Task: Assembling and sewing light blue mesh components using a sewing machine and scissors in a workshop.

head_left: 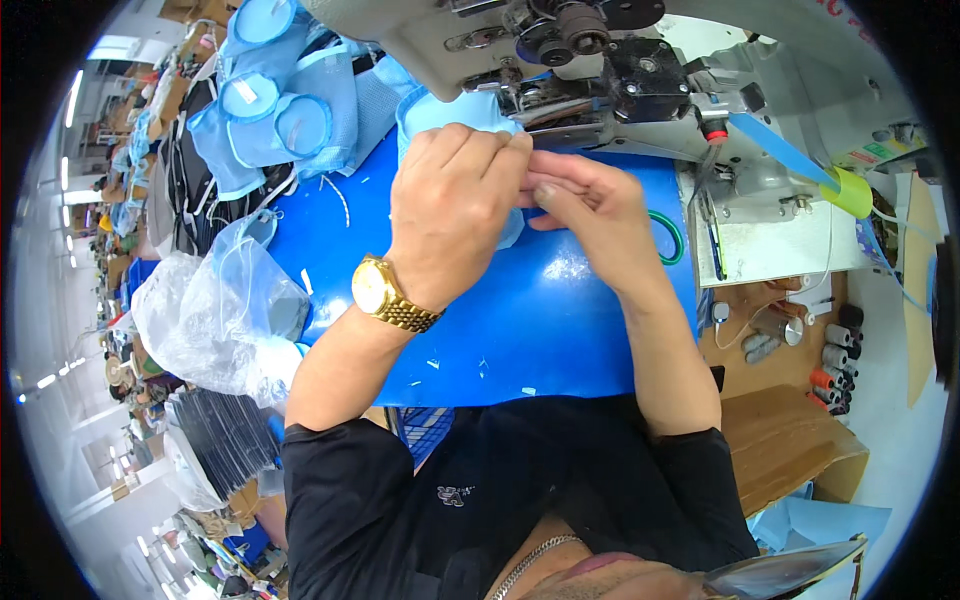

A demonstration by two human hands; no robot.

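Note:
A light blue fabric piece (440, 112) lies under the head of a sewing machine (570, 100). My left hand (452, 195) is on it with curled fingers, gripping its near edge. Part of the same fabric shows below the hand. Close against the left fingertips is my right hand (590, 205), its thumb pressed to its fingers. What the right fingers pinch, if anything, is hidden between the two hands. Both hands are just in front of the machine's needle area, above a blue work surface (470, 330).
Light blue sewn pieces with round ends (290, 120) are heaped at the left, beside a clear plastic bag (215, 310). A green ring (668, 238) lies right of my hands. Blue tape (775, 145) runs to the machine. Thread spools (835, 365) stand at the right.

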